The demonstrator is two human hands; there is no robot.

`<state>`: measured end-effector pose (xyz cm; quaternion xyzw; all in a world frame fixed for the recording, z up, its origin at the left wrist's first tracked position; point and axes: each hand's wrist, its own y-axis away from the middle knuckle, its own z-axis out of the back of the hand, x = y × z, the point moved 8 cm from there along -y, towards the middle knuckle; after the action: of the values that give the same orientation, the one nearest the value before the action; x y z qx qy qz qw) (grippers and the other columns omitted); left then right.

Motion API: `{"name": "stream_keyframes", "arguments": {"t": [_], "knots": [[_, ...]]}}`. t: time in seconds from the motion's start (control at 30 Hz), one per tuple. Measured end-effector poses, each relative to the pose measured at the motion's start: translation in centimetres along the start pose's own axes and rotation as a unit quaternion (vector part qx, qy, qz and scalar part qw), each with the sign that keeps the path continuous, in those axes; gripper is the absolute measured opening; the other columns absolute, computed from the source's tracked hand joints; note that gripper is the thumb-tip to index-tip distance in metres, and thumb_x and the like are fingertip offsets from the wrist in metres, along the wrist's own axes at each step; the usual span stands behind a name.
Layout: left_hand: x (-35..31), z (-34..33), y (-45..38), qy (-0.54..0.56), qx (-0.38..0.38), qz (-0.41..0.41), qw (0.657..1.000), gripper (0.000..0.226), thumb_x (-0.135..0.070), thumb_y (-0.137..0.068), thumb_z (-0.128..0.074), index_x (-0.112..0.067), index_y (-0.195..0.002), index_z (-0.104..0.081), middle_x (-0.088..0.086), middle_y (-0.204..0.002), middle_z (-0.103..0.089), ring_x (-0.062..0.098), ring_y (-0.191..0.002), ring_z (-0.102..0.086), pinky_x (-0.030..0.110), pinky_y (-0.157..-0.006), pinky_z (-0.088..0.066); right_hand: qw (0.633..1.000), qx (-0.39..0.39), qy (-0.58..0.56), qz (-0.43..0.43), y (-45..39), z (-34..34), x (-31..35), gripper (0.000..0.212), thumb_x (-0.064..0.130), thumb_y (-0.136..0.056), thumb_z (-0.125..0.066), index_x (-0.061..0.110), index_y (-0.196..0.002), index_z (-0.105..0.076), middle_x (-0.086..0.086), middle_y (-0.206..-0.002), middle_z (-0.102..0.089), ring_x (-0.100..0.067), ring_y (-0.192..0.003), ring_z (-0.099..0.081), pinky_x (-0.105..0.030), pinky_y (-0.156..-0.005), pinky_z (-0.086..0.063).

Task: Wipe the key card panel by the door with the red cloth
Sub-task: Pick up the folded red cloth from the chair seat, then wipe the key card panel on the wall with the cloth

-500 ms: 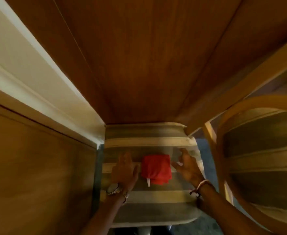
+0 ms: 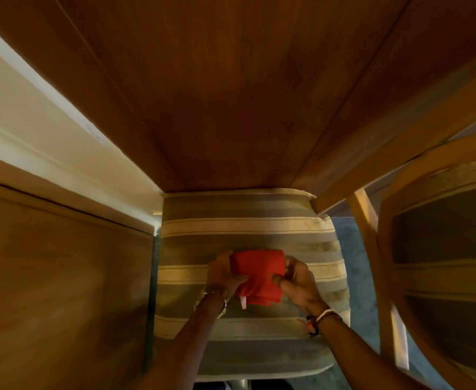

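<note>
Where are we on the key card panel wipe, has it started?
Not started. Done: both hands, left hand and right hand, have closed on the folded red cloth on the striped seat cushion. Left: lift it, find the panel, which is not in view, and wipe.

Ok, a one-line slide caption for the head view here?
Both hands, left hand and right hand, grip the folded red cloth on a striped chair seat.

Folded red cloth [image 2: 257,273] between left hand [image 2: 224,274] and right hand [image 2: 298,282], on striped cushion [image 2: 245,229].
</note>
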<state>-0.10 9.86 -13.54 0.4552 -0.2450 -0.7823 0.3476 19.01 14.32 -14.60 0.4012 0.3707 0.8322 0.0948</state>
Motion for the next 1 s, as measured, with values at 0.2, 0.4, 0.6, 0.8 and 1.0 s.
{"name": "stream_keyframes", "arguments": {"t": [0.2,0.4,0.6,0.8,1.0], "knots": [[-6.1,6.6,2.0,0.107,-0.011,-0.074,0.991,0.055,-0.013,-0.069,-0.084,-0.008,-0.119,-0.061,0.013,-0.121,-0.063,0.033,-0.114,-0.058,0.051,-0.090,-0.056,0.988,-0.029,-0.087,0.127,2.4,4.5,8.9,0.033,0.008,-0.092,-0.071,0.005,-0.124,-0.061,-0.008,-0.114,-0.069,-0.026,-0.108,-0.066,-0.029,-0.086,-0.058],[-14.5,16.8,7.4,0.180,-0.068,-0.205,0.960,0.032,-0.021,-0.070,-0.083,-0.035,-0.089,-0.061,-0.012,-0.096,-0.065,0.014,-0.096,-0.063,0.031,-0.073,-0.057,0.953,-0.064,-0.146,0.259,7.9,9.0,21.5,0.028,0.012,-0.091,-0.073,0.023,-0.113,-0.060,0.015,-0.104,-0.068,0.003,-0.090,-0.068,-0.008,-0.072,-0.058],[-23.0,28.2,16.8,0.225,-0.128,-0.329,0.908,0.032,-0.017,-0.069,-0.084,-0.030,-0.092,-0.064,-0.004,-0.100,-0.071,0.012,-0.090,-0.072,0.018,-0.063,-0.057,0.898,-0.125,-0.168,0.387,17.3,13.4,34.7,0.026,0.008,-0.091,-0.072,0.013,-0.116,-0.065,0.003,-0.104,-0.075,-0.008,-0.092,-0.075,-0.024,-0.083,-0.062],[-28.4,38.7,27.4,0.250,-0.209,-0.424,0.845,0.038,-0.015,-0.069,-0.084,-0.030,-0.098,-0.064,0.006,-0.109,-0.071,0.019,-0.104,-0.067,0.035,-0.088,-0.058,0.840,-0.152,-0.162,0.494,27.5,15.5,45.5,0.029,0.013,-0.095,-0.069,0.010,-0.124,-0.067,0.007,-0.113,-0.074,0.000,-0.102,-0.072,-0.021,-0.090,-0.060],[-29.7,48.2,37.6,0.273,-0.318,-0.482,0.770,0.050,-0.014,-0.072,-0.082,-0.028,-0.110,-0.052,0.003,-0.095,-0.072,0.012,-0.087,-0.072,0.032,-0.068,-0.063,0.793,-0.144,-0.146,0.573,36.5,14.9,55.3,0.036,0.011,-0.097,-0.065,0.013,-0.132,-0.066,0.003,-0.123,-0.072,-0.003,-0.110,-0.068,-0.015,-0.089,-0.056]]}}
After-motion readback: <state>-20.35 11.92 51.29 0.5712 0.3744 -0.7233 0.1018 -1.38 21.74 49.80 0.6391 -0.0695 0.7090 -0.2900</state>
